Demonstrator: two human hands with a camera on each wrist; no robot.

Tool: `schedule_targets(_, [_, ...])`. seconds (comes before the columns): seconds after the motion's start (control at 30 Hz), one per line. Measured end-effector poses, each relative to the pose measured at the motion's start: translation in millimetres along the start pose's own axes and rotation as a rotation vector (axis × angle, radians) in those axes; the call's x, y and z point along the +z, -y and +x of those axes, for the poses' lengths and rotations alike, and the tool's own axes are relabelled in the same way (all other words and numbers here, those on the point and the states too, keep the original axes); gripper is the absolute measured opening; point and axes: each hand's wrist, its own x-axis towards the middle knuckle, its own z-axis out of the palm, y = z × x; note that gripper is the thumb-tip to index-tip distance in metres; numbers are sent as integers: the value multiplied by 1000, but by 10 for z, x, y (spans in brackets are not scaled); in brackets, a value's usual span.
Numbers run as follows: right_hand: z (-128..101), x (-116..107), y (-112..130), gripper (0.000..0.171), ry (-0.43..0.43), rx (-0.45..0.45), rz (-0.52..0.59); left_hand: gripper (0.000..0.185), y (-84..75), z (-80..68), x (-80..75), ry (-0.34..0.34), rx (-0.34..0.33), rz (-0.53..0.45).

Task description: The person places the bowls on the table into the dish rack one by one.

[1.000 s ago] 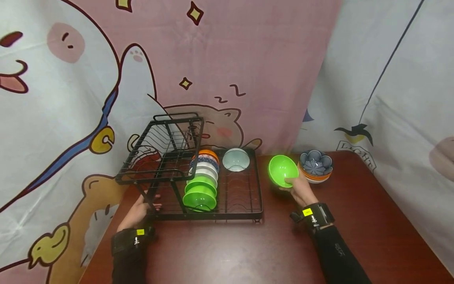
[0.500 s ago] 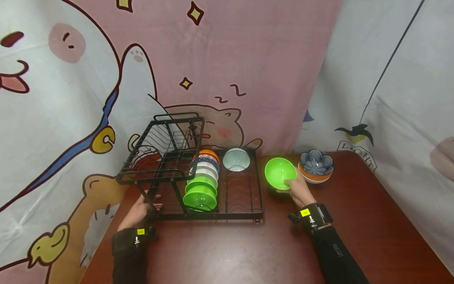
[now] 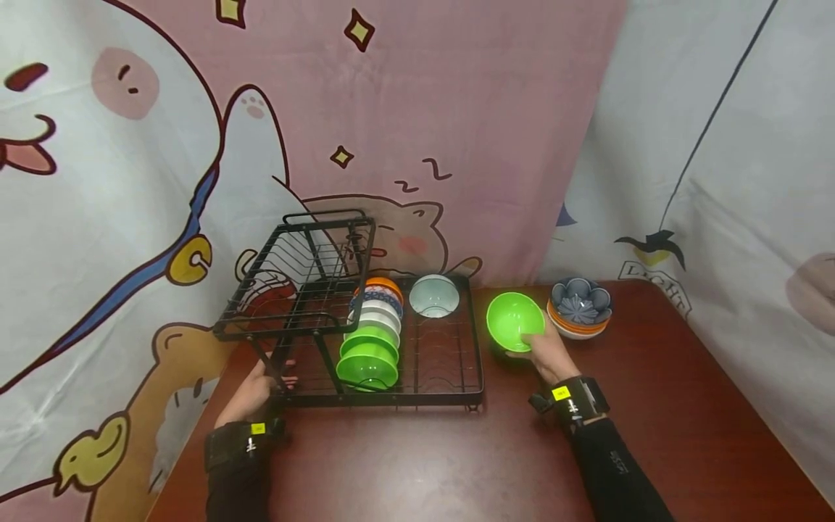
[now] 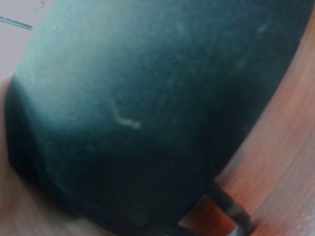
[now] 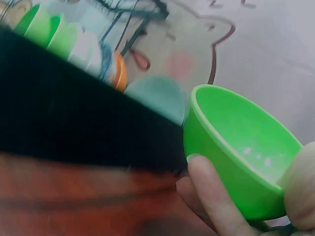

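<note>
My right hand point(image 3: 549, 354) pinches a bright green bowl point(image 3: 512, 319) by its rim, the thumb inside and the fingers point(image 5: 209, 189) against the outer wall. The bowl is tilted, just right of a black two-tier dish rack point(image 3: 443, 398). My left hand point(image 3: 254, 390) grips the rack's lower left side, with fingertips showing past the black post. In the rack, a row of tilted bowls includes green bowls point(image 3: 367, 368) in front, white bowls point(image 3: 380, 313), a patterned one and an orange bowl point(image 3: 385, 283) behind. A pale blue-green bowl point(image 3: 434, 297) stands at the rack's back right.
Right of my right hand, a grey flower-shaped bowl point(image 3: 579, 301) sits on a stack of orange and white bowls point(image 3: 577, 331). The reddish-brown table point(image 3: 417, 464) meets a cartoon-printed cloth point(image 3: 496, 130) at the back. A dark blurred surface point(image 4: 147, 108) fills the left wrist view.
My right hand has shifted slightly left and nearer with the green bowl, whose opening turned more upward. My left hand remains on the rack.
</note>
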Motion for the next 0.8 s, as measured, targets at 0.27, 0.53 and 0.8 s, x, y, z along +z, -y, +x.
schedule_targets(0.27, [159, 270, 499, 76, 56, -92, -59, 74, 59, 19, -9, -4, 50, 19])
schedule_targets(0.53, [273, 613, 714, 74, 38, -191, -200, 71, 48, 16, 24, -9, 78, 17])
schedule_targets(0.8, [294, 762, 627, 75, 72, -170, -189, 68, 7, 47, 45, 17, 20, -5])
